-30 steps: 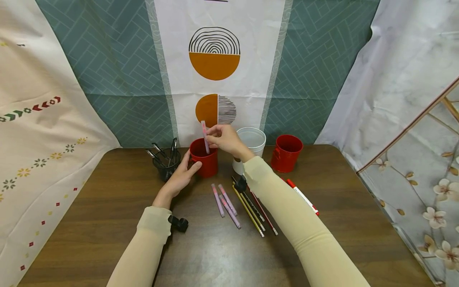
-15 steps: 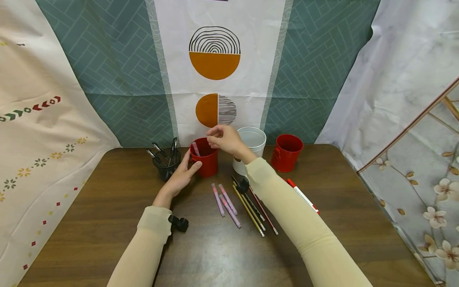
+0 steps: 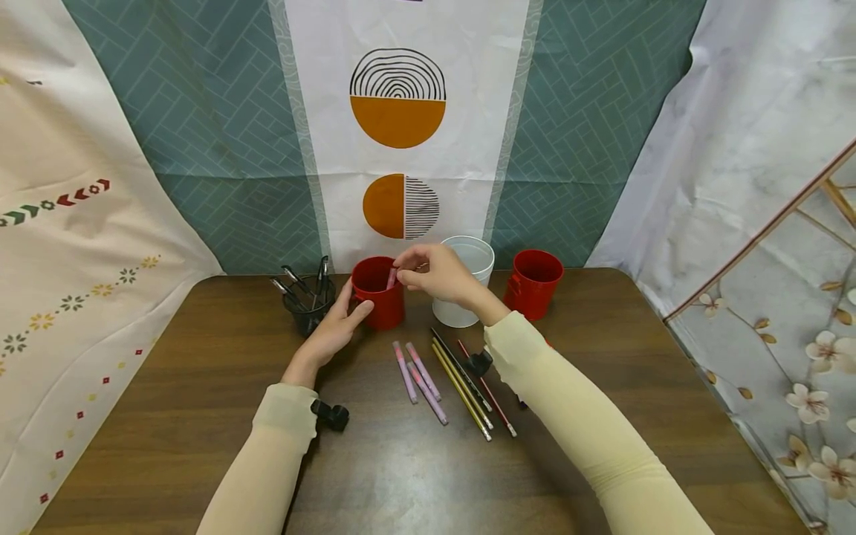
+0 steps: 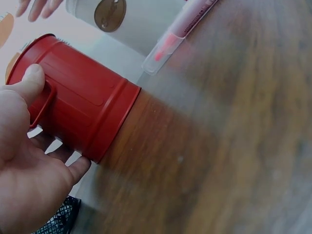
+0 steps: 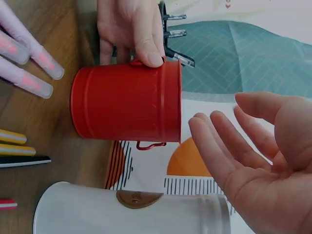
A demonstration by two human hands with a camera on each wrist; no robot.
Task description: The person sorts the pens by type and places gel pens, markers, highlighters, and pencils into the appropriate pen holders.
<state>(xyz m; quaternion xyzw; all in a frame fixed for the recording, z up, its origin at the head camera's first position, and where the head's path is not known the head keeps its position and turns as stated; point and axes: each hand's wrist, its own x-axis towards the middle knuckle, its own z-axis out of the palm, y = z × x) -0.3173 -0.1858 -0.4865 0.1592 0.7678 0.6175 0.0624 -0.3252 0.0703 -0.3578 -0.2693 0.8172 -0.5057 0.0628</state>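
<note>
My left hand (image 3: 332, 328) holds the red metal cup (image 3: 386, 306) by its side, thumb at the wire handle and fingers around the wall. Inside the cup a pinkish highlighter (image 3: 391, 279) leans toward the right rim. Just right of that rim is my right hand (image 3: 441, 276); in the right wrist view its fingers (image 5: 229, 141) are spread, with nothing between them and the thumb. Three lilac highlighters (image 3: 428, 394) lie on the table in front of the cup. Beside them lie yellow pencils (image 3: 461, 390), a black pencil (image 3: 461, 370) and a red pencil (image 3: 491, 394).
A black mesh holder (image 3: 309, 318) with several pens stands left of the cup. To the right are a white bucket (image 3: 456, 313) with a brown label and a second red cup (image 3: 533, 290). The wooden table (image 3: 221, 416) meets a fabric backdrop behind.
My right hand has let go of the highlighter, which dropped into the red cup and now leans right instead of left. The right hand has drawn slightly right; the left stays on the cup.
</note>
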